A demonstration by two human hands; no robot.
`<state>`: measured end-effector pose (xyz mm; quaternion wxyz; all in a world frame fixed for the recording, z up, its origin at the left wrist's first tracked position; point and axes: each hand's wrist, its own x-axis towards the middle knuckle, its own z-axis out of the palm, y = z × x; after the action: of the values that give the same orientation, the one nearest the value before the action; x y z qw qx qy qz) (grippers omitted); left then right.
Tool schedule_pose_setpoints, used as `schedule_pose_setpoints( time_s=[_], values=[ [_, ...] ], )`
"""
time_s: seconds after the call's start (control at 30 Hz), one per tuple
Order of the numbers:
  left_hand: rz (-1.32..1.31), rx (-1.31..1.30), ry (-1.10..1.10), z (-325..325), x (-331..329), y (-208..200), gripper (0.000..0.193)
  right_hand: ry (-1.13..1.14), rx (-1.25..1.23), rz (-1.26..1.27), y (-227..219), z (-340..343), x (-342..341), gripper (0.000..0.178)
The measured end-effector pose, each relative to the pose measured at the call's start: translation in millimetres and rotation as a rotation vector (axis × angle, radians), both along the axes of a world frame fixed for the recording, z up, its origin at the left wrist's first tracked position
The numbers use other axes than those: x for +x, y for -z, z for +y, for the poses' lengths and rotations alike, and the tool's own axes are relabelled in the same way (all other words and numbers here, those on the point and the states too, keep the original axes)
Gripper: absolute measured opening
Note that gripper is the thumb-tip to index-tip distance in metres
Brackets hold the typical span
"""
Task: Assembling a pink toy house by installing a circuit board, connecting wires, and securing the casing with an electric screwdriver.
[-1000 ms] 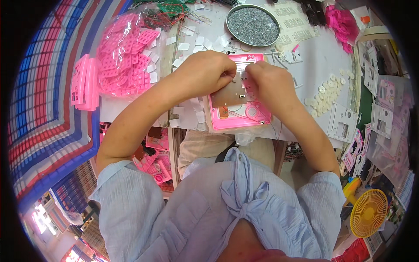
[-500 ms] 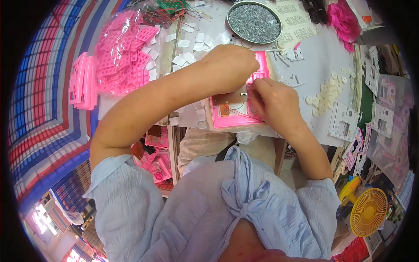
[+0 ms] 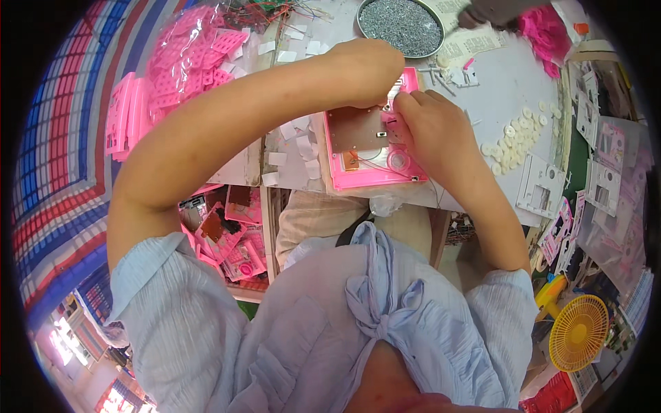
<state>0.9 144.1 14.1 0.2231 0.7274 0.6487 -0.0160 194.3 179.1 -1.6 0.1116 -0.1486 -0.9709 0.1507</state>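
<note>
A pink plastic casing (image 3: 375,180) lies in front of me on the table, its inner side up. Inside it are a brown circuit board (image 3: 354,129), thin wires and a round part (image 3: 399,160). My left hand (image 3: 368,72) is curled over the far part of the casing; the back of the hand hides its fingertips. At the casing's right side, my right hand (image 3: 437,127) has thumb and fingers pinched together near the board's edge. Whatever either hand grips is too small or hidden to make out.
A round tray of small screws (image 3: 401,27) stands at the back. White round pieces (image 3: 513,141) lie to the right, small white squares (image 3: 303,146) to the left. A bag of pink parts (image 3: 182,65) is at far left. A blurred dark object (image 3: 492,12) shows at the top.
My left hand has moved farther from me, baring more of the circuit board. My right hand has shifted slightly away too, still pinched. The blurred dark object has come farther in at the top.
</note>
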Motion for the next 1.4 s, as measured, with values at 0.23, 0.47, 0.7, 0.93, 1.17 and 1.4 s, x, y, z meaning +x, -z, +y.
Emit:
schedule_pose_setpoints(
  time_s=[0.23,0.47,0.7,0.93,1.17,1.4],
  values=[
    [-0.19,-0.004,-0.083,-7,-7,-4,0.016,-0.079,-0.099,0.352,22,21,-11,0.013],
    [-0.174,0.081,-0.016,-15,-12,8,0.017,-0.097,-0.011,0.256,16,17,-16,0.01],
    [-0.134,0.094,-0.021,-21,-11,12,0.017,-0.468,-0.056,0.152,0,42,-10,0.01],
    [0.018,0.079,0.04,-20,-7,14,0.015,-0.364,-0.14,-0.029,-8,41,-11,0.017],
    [0.067,0.089,0.095,-24,0,12,0.014,-0.187,-0.067,0.215,13,16,3,0.027],
    [-0.225,0.444,-0.088,-33,-8,24,0.019,-0.071,0.159,0.073,10,-12,-4,0.03]
  ],
)
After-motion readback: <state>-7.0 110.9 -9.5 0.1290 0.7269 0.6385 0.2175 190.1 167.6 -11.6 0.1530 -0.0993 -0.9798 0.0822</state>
